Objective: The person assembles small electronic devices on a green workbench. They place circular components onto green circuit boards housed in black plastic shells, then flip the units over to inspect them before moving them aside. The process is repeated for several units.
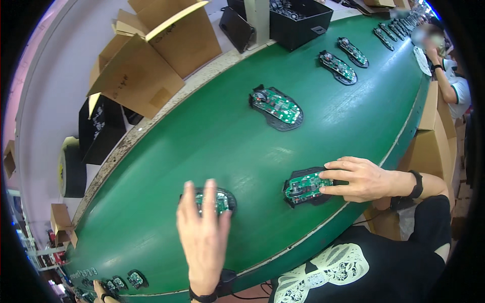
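Observation:
My left hand (pixel 203 237) reaches over a half-built computer mouse, a black base with a green circuit board (pixel 222 202). Its fingers are stretched and apart, hiding much of the board; whether they touch it I cannot tell. To the right, my right hand (pixel 361 179) grips another open mouse base (pixel 303 187) by its right end. The fingers lie over the far side and board, the thumb on the near side. The scroll wheel end of that base points left. Both bases rest on the green belt (pixel 252 156).
Farther up the belt lie more open mouse bases (pixel 278 107), (pixel 337 67); several others sit at lower left near another person's hand (pixel 98 289). Cardboard boxes (pixel 136 76) and a black bin (pixel 298 25) line the far edge. A co-worker (pixel 449 76) sits at upper right.

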A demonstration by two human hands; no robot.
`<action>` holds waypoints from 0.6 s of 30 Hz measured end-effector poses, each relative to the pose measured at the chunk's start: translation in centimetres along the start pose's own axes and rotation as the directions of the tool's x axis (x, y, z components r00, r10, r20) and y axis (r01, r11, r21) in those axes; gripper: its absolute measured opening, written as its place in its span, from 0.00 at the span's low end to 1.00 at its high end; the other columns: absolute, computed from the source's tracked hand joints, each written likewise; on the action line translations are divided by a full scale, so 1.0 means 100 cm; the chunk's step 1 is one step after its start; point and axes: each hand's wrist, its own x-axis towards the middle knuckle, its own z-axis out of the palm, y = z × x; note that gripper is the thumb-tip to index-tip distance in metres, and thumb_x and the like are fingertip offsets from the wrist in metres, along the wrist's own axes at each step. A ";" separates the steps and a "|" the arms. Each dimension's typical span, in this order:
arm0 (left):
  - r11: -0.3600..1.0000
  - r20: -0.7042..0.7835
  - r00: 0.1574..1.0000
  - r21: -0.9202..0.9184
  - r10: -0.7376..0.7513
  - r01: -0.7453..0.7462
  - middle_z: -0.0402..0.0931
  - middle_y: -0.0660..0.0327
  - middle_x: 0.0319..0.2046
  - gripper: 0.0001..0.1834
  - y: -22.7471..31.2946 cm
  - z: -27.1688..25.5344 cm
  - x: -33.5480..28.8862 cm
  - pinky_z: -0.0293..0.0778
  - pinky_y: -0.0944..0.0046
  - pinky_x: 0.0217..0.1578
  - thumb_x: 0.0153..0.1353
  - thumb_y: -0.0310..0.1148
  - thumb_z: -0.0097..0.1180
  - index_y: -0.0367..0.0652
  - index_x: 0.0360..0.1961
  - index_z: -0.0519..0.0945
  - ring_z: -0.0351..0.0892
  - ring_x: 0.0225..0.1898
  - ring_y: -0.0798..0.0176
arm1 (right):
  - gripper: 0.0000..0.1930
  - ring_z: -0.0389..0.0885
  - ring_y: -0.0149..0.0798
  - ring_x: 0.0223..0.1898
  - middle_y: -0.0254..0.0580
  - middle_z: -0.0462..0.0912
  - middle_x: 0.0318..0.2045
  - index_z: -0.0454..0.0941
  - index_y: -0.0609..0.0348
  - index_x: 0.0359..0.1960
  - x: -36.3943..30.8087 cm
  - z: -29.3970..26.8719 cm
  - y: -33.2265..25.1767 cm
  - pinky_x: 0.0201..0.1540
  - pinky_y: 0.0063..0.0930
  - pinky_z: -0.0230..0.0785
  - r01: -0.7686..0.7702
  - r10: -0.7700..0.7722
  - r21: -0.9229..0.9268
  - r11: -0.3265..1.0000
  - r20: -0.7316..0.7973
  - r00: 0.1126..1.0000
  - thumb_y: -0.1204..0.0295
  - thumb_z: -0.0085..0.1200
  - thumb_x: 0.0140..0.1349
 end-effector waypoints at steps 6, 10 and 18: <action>0.982 0.084 0.978 0.008 -0.189 0.189 0.58 0.33 0.65 0.40 -0.028 0.002 -0.038 0.67 0.45 0.58 0.54 0.33 0.69 0.50 0.69 0.65 0.67 0.60 0.34 | 0.24 0.76 0.44 0.52 0.46 0.74 0.55 0.75 0.51 0.57 0.037 0.013 0.015 0.49 0.36 0.72 0.147 -0.150 -0.074 0.986 -0.037 0.988 0.72 0.55 0.55; 0.990 0.083 0.988 0.060 -0.133 0.128 0.55 0.31 0.66 0.40 -0.018 0.018 -0.040 0.65 0.46 0.61 0.54 0.37 0.69 0.55 0.68 0.67 0.65 0.61 0.33 | 0.22 0.76 0.39 0.42 0.43 0.75 0.47 0.75 0.50 0.55 0.086 0.029 0.025 0.42 0.32 0.68 0.116 -0.135 -0.111 0.987 -0.179 0.975 0.63 0.59 0.57; 0.997 0.065 0.998 -0.079 0.025 -0.020 0.65 0.35 0.59 0.26 -0.013 0.007 -0.044 0.66 0.45 0.61 0.59 0.32 0.61 0.54 0.61 0.76 0.69 0.55 0.36 | 0.24 0.76 0.38 0.42 0.38 0.77 0.44 0.78 0.48 0.54 0.131 0.032 0.020 0.38 0.32 0.69 -0.077 0.023 -0.192 0.978 -0.269 0.963 0.53 0.61 0.57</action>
